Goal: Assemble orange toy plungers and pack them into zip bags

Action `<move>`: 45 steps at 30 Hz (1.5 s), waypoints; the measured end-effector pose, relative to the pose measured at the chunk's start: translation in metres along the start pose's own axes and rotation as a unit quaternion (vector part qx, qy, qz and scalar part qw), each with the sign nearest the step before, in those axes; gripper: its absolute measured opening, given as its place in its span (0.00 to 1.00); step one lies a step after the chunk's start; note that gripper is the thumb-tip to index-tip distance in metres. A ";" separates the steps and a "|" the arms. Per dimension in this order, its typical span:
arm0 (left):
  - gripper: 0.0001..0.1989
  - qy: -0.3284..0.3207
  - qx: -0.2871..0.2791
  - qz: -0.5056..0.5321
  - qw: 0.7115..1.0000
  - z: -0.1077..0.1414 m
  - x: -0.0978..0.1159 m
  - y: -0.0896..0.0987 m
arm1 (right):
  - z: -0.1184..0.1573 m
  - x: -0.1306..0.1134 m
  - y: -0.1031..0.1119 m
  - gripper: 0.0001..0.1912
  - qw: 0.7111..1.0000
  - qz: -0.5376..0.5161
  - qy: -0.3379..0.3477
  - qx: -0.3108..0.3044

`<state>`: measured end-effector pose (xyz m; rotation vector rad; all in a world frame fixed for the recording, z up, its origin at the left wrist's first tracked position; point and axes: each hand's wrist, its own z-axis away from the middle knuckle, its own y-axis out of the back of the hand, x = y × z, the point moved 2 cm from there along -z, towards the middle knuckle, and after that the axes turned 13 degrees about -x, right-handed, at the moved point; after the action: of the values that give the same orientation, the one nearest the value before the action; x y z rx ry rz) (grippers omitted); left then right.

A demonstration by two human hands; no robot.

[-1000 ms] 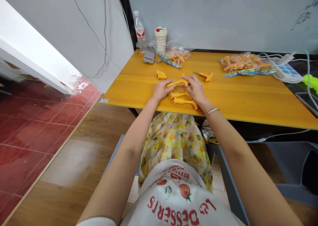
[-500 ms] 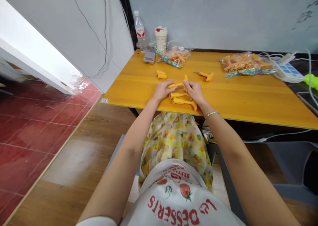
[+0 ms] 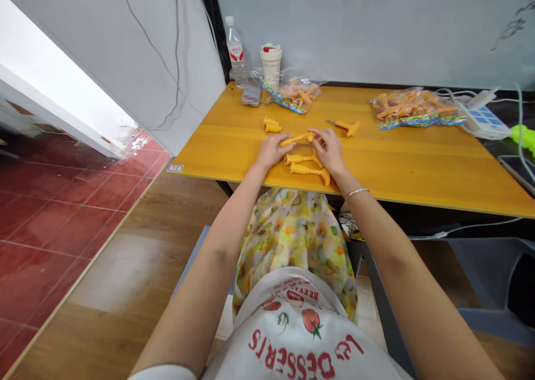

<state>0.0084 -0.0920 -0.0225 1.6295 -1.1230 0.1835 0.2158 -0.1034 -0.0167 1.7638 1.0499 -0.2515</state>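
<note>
Between my hands is a yellow corkscrew [image 3: 297, 139], lying crosswise with its shaft in a yellow sleeve. My left hand [image 3: 272, 148] is closed on the sleeve end. At the curved handle end, the fingers of my right hand [image 3: 328, 147] are bent around the grip. Two similar sleeved corkscrews lie just below, a nearer one [image 3: 309, 170] and a farther one [image 3: 298, 159], both with handles to the right. Beyond my right hand lies another corkscrew [image 3: 346, 126], its metal spiral bare. Two loose yellow sleeves [image 3: 272, 125] rest beyond my left hand.
At the back of the wooden table [image 3: 225, 140] stand a water bottle [image 3: 235, 51] and a lidded cup [image 3: 271, 65]. Clear bags of orange parts lie at the back middle [image 3: 298, 96] and right [image 3: 413, 108]. A power strip [image 3: 487, 121] with cables sits far right.
The corkscrew's handle has turned from pointing away to lying lower along the table. My right hand's fingers have shifted over the handle; my left hand stays nearly in place.
</note>
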 end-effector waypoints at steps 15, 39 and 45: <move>0.14 -0.006 0.005 0.007 1.000 -0.001 -0.002 -0.001 | 0.003 -0.008 0.003 0.33 1.000 0.007 -0.006 0.013; 0.14 0.002 -0.006 0.002 1.000 0.000 0.003 0.000 | 0.002 0.003 -0.004 0.29 1.000 0.027 0.007 0.002; 0.14 -0.001 -0.009 0.006 1.000 0.000 0.000 -0.001 | 0.001 0.007 -0.007 0.33 1.000 0.023 0.004 -0.011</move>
<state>0.0097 -0.0919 -0.0231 1.6081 -1.1337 0.1801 0.2144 -0.1000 -0.0261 1.7688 1.0140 -0.2036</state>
